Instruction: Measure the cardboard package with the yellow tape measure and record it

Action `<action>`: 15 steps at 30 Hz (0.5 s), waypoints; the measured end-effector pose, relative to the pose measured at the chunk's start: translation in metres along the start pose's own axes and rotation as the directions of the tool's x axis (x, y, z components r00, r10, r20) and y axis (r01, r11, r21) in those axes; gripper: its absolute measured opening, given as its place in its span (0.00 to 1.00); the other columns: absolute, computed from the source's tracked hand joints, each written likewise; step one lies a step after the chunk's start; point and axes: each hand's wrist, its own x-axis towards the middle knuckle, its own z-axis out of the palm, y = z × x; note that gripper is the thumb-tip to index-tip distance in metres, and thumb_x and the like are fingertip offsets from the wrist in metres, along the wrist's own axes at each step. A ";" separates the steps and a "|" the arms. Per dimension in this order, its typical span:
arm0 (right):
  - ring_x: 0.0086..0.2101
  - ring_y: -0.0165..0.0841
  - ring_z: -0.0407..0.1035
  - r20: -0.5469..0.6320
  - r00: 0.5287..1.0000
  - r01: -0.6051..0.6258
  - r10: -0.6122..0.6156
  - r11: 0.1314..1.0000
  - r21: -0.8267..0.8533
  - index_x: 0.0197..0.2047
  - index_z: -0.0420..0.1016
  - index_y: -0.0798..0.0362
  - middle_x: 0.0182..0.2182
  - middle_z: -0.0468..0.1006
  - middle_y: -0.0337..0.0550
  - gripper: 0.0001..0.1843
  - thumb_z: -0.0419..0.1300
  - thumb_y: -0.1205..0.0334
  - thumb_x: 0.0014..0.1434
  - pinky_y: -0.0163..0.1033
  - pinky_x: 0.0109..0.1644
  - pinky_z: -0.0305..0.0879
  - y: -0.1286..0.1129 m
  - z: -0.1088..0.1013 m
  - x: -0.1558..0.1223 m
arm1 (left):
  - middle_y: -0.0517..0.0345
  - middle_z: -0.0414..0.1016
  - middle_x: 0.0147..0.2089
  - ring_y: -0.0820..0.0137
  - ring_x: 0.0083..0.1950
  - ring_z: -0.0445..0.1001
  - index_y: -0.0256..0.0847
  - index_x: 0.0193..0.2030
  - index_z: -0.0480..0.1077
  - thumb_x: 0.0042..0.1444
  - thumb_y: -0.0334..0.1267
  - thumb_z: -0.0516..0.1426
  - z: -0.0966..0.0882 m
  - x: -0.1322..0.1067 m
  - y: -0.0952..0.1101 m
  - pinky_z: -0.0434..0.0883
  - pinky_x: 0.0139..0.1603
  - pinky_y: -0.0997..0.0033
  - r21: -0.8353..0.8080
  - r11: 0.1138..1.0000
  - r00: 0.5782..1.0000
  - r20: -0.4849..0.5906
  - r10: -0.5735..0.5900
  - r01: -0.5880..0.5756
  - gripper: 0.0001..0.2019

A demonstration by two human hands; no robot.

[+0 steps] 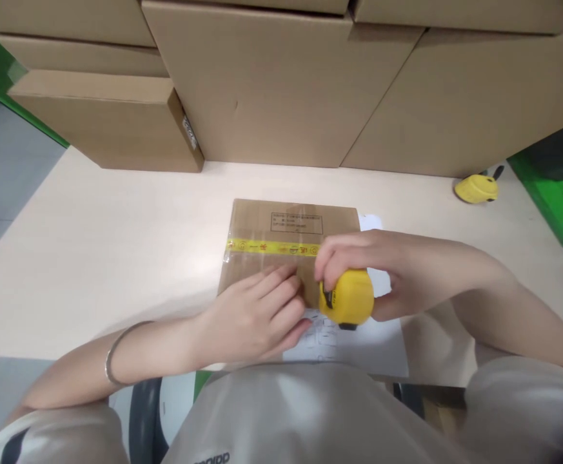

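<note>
A small flat cardboard box [266, 222] lies on the pale table [92, 245], sealed along its middle by a strip of yellow printed tape [266, 246]. My left hand [255, 316] rests flat on the box's near half, fingers stretched out. My right hand [382, 270] grips a yellow handheld tool [349, 298], perhaps a tape cutter, held against the box's right part where the tape ends. A white printed sheet [358, 338] lies under the box toward me.
Large cardboard cartons [271, 84] are stacked along the table's back edge. A second yellow tool [477, 188] lies at the right rear. Green surfaces [559, 206] show at the far right and upper left. A chair edge [143, 419] is below the table.
</note>
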 end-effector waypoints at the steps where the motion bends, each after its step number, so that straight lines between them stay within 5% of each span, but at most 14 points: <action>1: 0.41 0.34 0.78 -0.002 1.000 0.015 -0.015 1.000 -0.020 0.46 0.77 0.47 0.47 0.82 0.44 0.16 0.65 0.71 0.55 0.38 0.43 0.75 0.001 0.001 0.002 | 0.42 0.85 0.47 0.54 0.54 0.85 0.39 0.45 0.72 0.72 0.42 0.58 0.003 -0.002 0.000 0.84 0.51 0.60 0.018 1.000 1.000 -0.016 0.022 -0.022 0.09; 5: 0.42 0.35 0.78 -0.016 0.999 0.037 -0.039 0.996 -0.086 0.46 0.77 0.49 0.47 0.81 0.45 0.16 0.64 0.72 0.55 0.39 0.43 0.74 0.006 -0.003 0.006 | 0.41 0.84 0.49 0.54 0.55 0.83 0.38 0.45 0.72 0.71 0.41 0.56 0.004 -0.009 -0.010 0.81 0.55 0.60 0.050 0.990 0.991 0.002 0.131 -0.131 0.09; 7: 0.44 0.36 0.78 -0.019 1.000 0.021 -0.023 0.995 -0.102 0.48 0.77 0.49 0.48 0.82 0.44 0.18 0.64 0.73 0.54 0.41 0.46 0.75 0.009 -0.009 0.007 | 0.44 0.83 0.49 0.54 0.56 0.81 0.40 0.53 0.73 0.71 0.41 0.53 0.002 -0.009 -0.012 0.79 0.57 0.58 0.053 0.984 0.985 0.054 0.165 -0.167 0.12; 11: 0.45 0.38 0.78 -0.078 0.994 -0.077 0.071 0.995 -0.071 0.49 0.80 0.47 0.47 0.83 0.42 0.18 0.67 0.68 0.53 0.43 0.50 0.76 0.017 -0.028 0.011 | 0.50 0.81 0.48 0.54 0.56 0.79 0.45 0.71 0.68 0.76 0.46 0.48 0.001 -0.007 -0.009 0.73 0.62 0.56 0.085 0.981 0.975 0.155 0.159 -0.173 0.23; 15: 0.48 0.41 0.78 -0.170 0.970 -0.178 0.173 0.984 -0.012 0.49 0.81 0.47 0.49 0.84 0.42 0.19 0.70 0.63 0.53 0.45 0.53 0.76 0.032 -0.056 0.021 | 0.50 0.79 0.49 0.55 0.57 0.77 0.46 0.74 0.68 0.76 0.47 0.50 0.004 -0.008 -0.005 0.69 0.66 0.57 0.112 0.981 0.972 0.196 0.131 -0.155 0.24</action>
